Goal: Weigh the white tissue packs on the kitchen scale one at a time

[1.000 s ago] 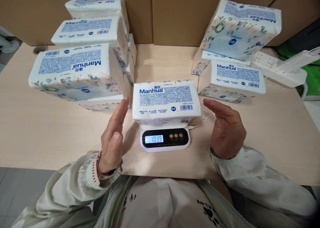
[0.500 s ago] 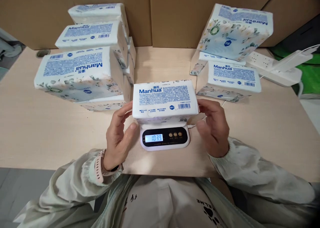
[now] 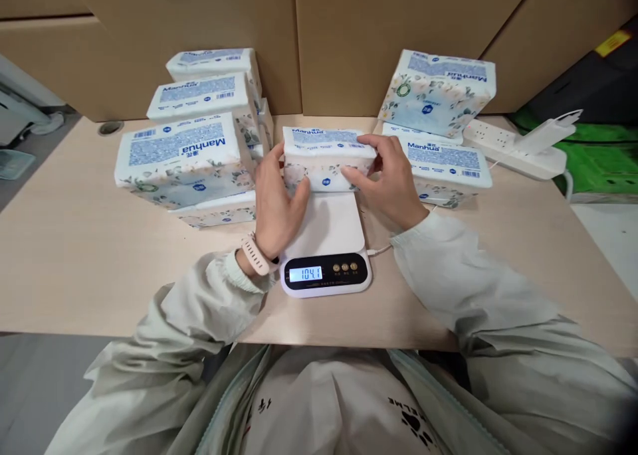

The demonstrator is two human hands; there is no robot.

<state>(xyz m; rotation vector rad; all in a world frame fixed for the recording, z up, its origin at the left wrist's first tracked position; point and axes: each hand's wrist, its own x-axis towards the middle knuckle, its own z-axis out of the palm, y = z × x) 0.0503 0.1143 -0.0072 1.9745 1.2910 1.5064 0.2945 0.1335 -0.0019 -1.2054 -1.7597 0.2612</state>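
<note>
Behind right hand (image 3: 391, 182), part-hidden pack (image 3: 321, 161)

A head-worn camera looks forward and down from close above the wearer's shirt (image 3: 323, 402), past the digital scale (image 3: 333, 226), to cardboard (image 3: 373, 43) behind.

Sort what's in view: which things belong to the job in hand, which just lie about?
Belonging: Manhua pack, in left hand and right hand; white scale; left stack, right stack (both likely).
Seemingly incidental: power strip; green item; cardboard.
</note>
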